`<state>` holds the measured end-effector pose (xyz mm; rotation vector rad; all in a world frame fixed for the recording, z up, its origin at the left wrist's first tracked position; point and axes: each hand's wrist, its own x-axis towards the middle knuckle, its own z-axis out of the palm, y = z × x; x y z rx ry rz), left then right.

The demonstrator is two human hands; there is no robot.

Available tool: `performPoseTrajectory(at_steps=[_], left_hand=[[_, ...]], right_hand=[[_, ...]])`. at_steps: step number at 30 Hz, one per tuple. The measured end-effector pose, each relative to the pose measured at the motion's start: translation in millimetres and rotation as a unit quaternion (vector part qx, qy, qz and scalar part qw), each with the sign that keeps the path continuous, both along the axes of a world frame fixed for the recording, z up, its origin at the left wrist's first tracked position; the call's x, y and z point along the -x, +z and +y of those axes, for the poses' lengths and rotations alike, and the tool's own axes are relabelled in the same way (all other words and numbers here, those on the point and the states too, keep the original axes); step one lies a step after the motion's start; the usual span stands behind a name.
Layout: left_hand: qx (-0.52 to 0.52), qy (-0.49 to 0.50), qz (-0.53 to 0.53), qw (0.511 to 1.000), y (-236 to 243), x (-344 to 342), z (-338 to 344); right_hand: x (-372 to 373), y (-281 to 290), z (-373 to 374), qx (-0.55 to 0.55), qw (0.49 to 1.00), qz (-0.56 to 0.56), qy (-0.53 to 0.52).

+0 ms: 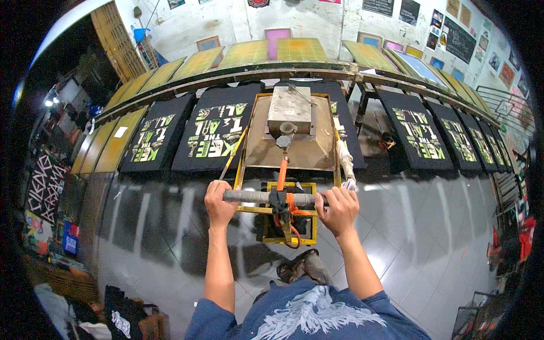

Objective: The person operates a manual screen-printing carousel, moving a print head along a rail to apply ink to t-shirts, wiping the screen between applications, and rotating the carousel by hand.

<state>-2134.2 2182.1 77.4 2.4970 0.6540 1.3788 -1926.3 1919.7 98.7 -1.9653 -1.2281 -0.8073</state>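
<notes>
Both my hands are wrapped round the ends of a grey, tape-wound handlebar [252, 196]: my left hand [220, 202] at one end, my right hand [339, 211] at the other. The bar belongs to a push-along heating unit with a yellow metal frame [309, 241]. Ahead of the bar, its wide metal hood [303, 152] carries a box-shaped metal housing [290, 106]. An orange rod [282, 174] runs between bar and housing. Black and orange ties bind the bar's middle. The hood overlaps black T-shirts with green and white prints and partly hides them.
Printed black T-shirts [213, 129] lie in a row on boards to the left, and others [418, 131] to the right. Behind them yellowish panels [245, 53] lean along a long rail. Grey floor tiles [170, 218] surround me. Dark clothes [122, 317] are heaped at lower left.
</notes>
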Motion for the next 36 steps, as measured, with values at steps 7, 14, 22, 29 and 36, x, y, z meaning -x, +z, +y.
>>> performPoseTrajectory(at_steps=[7,14,22,29,36], left_hand=[[-0.012,0.017,-0.018,1.000,-9,-6,2],[0.009,0.031,0.010,0.999,-1,-4,-5],[0.057,0.022,0.093,0.994,35,-2,-15],[-0.061,-0.093,0.216,0.970,74,-21,-10],[-0.088,-0.010,0.063,0.994,9,-14,7]], right_hand=[[-8,-2,-3,0.034,0.999,-0.006,0.013],[-8,30,-10,0.137,0.980,0.131,0.060],[-26,57,-7,0.354,0.895,0.242,0.123],[-34,58,7,0.448,0.852,0.229,0.141],[-25,70,13,0.470,0.842,0.260,0.049]])
